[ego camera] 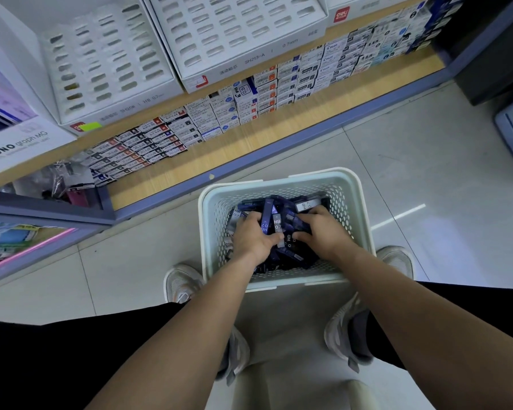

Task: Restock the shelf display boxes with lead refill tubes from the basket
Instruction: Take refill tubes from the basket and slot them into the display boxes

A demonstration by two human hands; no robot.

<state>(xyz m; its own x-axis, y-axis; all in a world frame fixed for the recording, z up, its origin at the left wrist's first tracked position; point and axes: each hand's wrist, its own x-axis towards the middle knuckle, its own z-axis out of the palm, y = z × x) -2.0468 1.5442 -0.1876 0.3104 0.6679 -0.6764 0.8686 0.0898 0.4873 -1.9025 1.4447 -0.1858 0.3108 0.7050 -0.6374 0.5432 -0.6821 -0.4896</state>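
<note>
From the head camera, both bare forearms reach forward and down into a pale plastic basket (279,180) that sits on the tiled floor (412,161) in front of the shelf (219,155). The basket holds a loose heap of dark blue lead refill tubes (304,206), some showing "HB 0.7" labels.

The left hand (253,235) lies palm down on the left part of the heap. Its fingers are curled into the tubes and its thumb presses against a bundle in the middle. The right hand (320,232) mirrors it from the right, with fingers curled over the tubes and the thumb pointing inward. The two thumbs nearly meet, and a clump of tubes is gripped between the hands. How far the fingertips dig in cannot be told, since the tubes hide them.

Two white display boxes stand tilted on the shelf, the left box (107,54) and the right box (234,34). Each has rows of slots, and many of them look unfilled. Below them, small cartons (249,96) are stacked in rows. A grey shoe (181,282) sits just beside the basket's near left corner.
</note>
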